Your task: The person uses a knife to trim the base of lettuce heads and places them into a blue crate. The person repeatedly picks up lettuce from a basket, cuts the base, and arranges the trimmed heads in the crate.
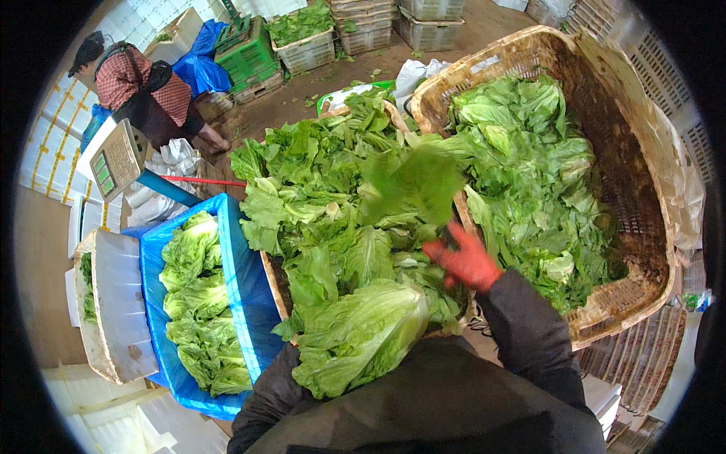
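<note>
My right hand [465,258], in a red glove, has its fingers spread and holds nothing. Just above it a blurred green leaf [422,181] hangs over the heap, not touching the fingers. A large head of leafy lettuce [363,340] lies close to my body, its pale base to the right; my left sleeve runs under it, and that hand is hidden. Loose lettuce leaves [317,153] fill the crate in front of me. To the right, a big dirty plastic basket [629,142] holds many more leaves. On the left, lettuce heads [198,306] stand in a row in a blue-lined box [232,284].
A digital scale [116,162] stands at the left beside a foam box [116,306]. Beyond it a person [142,85] in a checked top bends down. Green crates [247,57] and a crate of greens [306,51] stand at the back, near stacked crates [363,28].
</note>
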Demonstrator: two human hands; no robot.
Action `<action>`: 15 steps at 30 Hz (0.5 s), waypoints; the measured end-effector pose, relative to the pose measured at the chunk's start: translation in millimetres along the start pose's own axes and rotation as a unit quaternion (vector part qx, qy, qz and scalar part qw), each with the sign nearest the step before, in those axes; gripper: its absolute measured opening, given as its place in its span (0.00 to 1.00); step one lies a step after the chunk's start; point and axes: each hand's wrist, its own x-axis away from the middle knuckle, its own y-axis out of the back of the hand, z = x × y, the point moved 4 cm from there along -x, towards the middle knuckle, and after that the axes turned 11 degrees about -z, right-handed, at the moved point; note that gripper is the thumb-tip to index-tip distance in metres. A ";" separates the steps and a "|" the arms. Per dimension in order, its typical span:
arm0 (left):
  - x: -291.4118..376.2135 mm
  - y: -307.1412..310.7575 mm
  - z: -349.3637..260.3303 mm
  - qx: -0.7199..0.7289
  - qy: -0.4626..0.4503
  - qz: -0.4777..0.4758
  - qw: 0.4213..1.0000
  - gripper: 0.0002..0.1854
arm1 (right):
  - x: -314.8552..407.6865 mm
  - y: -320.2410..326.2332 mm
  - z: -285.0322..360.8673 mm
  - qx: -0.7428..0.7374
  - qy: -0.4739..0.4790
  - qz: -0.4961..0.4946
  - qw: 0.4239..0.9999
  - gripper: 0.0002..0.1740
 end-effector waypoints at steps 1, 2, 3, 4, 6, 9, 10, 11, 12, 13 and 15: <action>5.2 1.6 4.0 0.004 -0.005 -0.011 1.000 0.28 | 11.0 -7.9 -11.3 -0.022 -0.032 0.029 0.999 0.25; 4.7 2.2 2.7 0.006 -0.001 -0.024 1.000 0.28 | 18.5 -20.6 -29.1 -0.036 -0.017 0.123 0.992 0.26; 4.1 4.0 4.5 0.010 -0.001 -0.042 0.999 0.28 | 22.1 -34.0 -25.8 0.092 0.158 0.163 0.970 0.26; 5.2 9.1 5.2 0.017 0.000 -0.075 0.997 0.28 | 25.9 -31.1 -33.7 0.057 0.056 0.166 0.983 0.26; 10.9 22.1 -4.6 0.018 -0.044 -0.216 0.975 0.28 | 34.3 -23.6 -47.0 -0.042 -0.058 0.157 0.985 0.27; 26.6 12.2 4.3 0.009 -0.157 -0.160 0.974 0.34 | 39.9 -22.5 -75.2 -0.167 -0.099 0.136 0.972 0.29; 25.9 7.4 17.5 0.018 -0.147 -0.112 0.982 0.38 | 37.5 -28.4 -73.8 -0.161 -0.114 0.132 0.972 0.30; 26.8 2.0 33.4 0.026 -0.130 -0.064 0.989 0.42 | 34.3 -30.5 -71.9 -0.154 -0.128 0.128 0.971 0.31; 32.4 3.1 37.6 0.027 -0.096 -0.072 0.992 0.43 | 31.0 -23.4 -57.3 -0.093 -0.125 0.117 0.981 0.29; 38.1 4.8 38.9 0.027 -0.066 -0.084 0.994 0.45 | 30.0 -19.9 -35.3 -0.016 -0.116 0.073 0.990 0.27; 28.2 52.4 75.9 0.182 -0.035 -0.088 0.979 0.43 | 29.4 -21.1 5.8 0.143 -0.090 -0.017 0.985 0.24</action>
